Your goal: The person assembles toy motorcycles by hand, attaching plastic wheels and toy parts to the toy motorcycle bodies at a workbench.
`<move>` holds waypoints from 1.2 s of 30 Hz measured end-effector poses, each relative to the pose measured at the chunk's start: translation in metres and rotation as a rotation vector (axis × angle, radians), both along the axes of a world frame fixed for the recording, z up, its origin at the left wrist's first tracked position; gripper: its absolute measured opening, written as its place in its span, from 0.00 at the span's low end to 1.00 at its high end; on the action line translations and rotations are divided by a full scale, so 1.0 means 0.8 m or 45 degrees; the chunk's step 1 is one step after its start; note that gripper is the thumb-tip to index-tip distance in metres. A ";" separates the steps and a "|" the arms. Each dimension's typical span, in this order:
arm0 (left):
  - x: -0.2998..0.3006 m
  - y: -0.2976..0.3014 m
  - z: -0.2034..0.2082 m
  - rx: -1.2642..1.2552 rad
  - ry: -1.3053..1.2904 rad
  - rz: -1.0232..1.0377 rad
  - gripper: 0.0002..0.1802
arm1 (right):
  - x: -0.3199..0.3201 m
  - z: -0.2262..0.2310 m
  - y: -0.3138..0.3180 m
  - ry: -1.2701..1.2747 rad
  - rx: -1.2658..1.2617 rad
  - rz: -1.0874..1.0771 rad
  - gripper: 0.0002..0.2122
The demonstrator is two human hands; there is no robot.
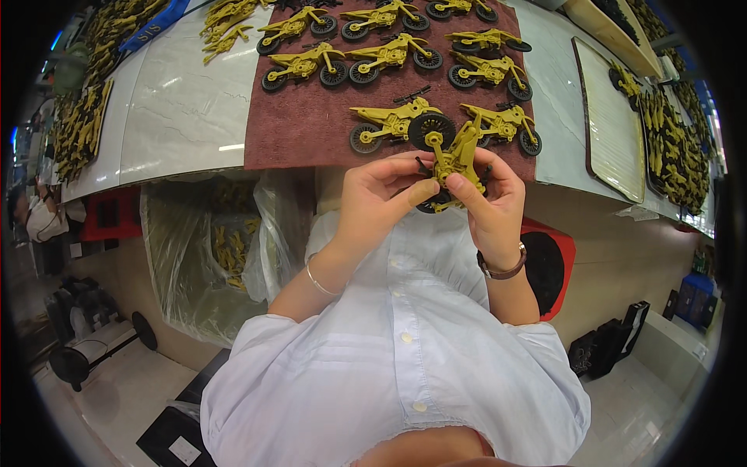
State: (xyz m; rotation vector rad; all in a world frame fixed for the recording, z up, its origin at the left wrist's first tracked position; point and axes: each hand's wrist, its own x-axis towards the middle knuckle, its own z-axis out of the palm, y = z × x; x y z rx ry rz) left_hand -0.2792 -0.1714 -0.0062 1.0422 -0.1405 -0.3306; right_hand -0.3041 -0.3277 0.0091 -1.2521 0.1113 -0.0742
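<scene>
- The pale marble table (183, 101) fills the picture from nine to three o'clock; its near edge curves just above the hands, and bare stone lies open to the left of the mat.
- A dark red mat (311, 124) covers the table's middle, its front edge flush with the table's rim.
- A clear plastic bag (206, 257) of yellow parts hangs below the table at eight o'clock.
- A cream tray (611, 124) lies at two o'clock, near the mat's right edge.
- Ten finished yellow toy motorcycles (393, 121) with black wheels rest on the mat, in rows, from eleven to one o'clock.
- One yellow toy motorcycle (451, 159), stood on end, is held at the table's edge, at centre.
- The left hand (381, 198) pinches its lower part with thumb and fingers.
- The right hand (490, 206) grips it from the other side, thumb pressed on the frame.
</scene>
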 end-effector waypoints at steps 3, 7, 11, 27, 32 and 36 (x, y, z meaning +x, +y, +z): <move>-0.002 0.000 -0.002 0.023 -0.002 0.003 0.15 | -0.001 -0.006 0.001 -0.059 -0.085 -0.004 0.15; -0.004 -0.001 0.000 0.025 0.028 0.020 0.14 | 0.000 -0.006 0.000 -0.035 -0.064 0.022 0.14; -0.005 -0.005 0.001 0.061 0.011 0.042 0.13 | 0.001 -0.002 0.001 -0.025 -0.059 0.057 0.13; 0.003 -0.001 -0.008 0.158 -0.206 0.077 0.09 | -0.001 -0.001 0.003 0.048 0.135 0.061 0.13; 0.004 0.001 -0.011 0.154 -0.207 0.073 0.09 | -0.002 -0.001 0.003 0.059 0.157 0.067 0.13; 0.003 0.001 -0.012 0.163 -0.210 0.092 0.08 | -0.002 -0.006 0.003 0.048 0.097 0.047 0.14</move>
